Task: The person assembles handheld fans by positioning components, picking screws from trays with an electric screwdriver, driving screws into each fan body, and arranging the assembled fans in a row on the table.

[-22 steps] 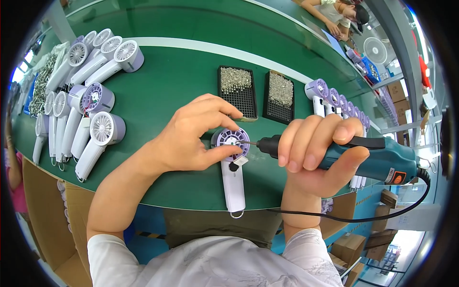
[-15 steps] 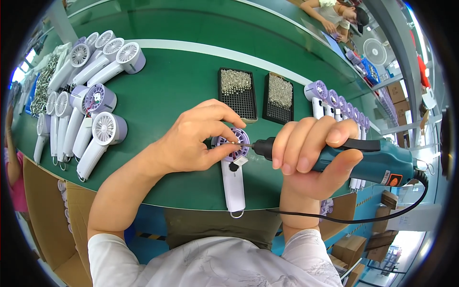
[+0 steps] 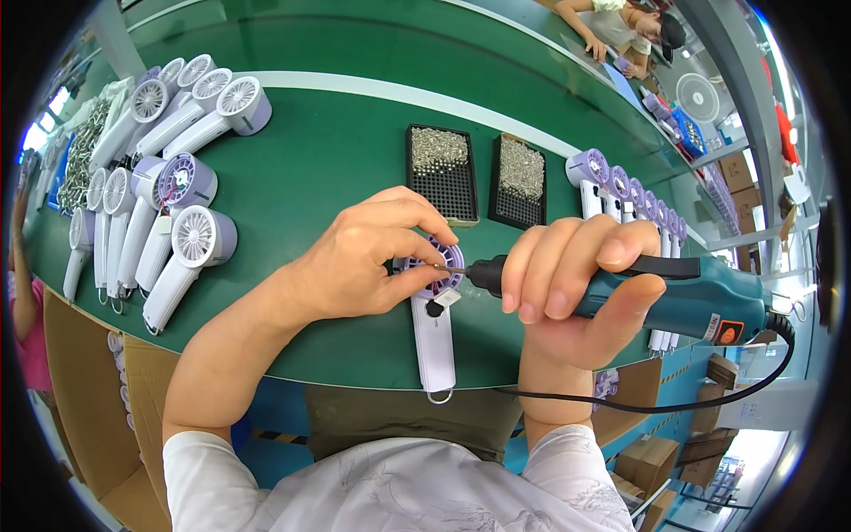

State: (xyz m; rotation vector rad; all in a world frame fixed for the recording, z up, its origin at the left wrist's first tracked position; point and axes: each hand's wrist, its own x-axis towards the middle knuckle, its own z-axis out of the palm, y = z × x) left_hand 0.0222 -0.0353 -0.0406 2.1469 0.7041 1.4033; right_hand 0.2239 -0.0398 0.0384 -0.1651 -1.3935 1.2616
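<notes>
My right hand [image 3: 585, 288] wraps round a teal electric screwdriver [image 3: 687, 297], held almost level with its bit pointing left. Thumb and fingertips of my left hand [image 3: 377, 253] meet in a pinch at the tip of the bit [image 3: 454, 269]; whatever small piece lies between them is hidden. Directly under the bit is a handheld fan with an open purple head [image 3: 454, 254] and a white handle [image 3: 433, 346]. It lies on the green table, handle toward me, a wire loop at its end. A small white part and a black round piece show where head meets handle.
Two black trays of small metal screws, one left [image 3: 441, 191] and one right [image 3: 517, 186], lie beyond the fan. White-and-purple fans [image 3: 199, 239] crowd the left; more open-headed fans [image 3: 612, 182] line the right. The screwdriver's black cord [image 3: 656, 410] loops below. Across the table sits another person [image 3: 629, 35].
The screwdriver and my right hand have shifted very slightly left, bringing the bit's tip closer into my left fingertips. The fan stays in place.
</notes>
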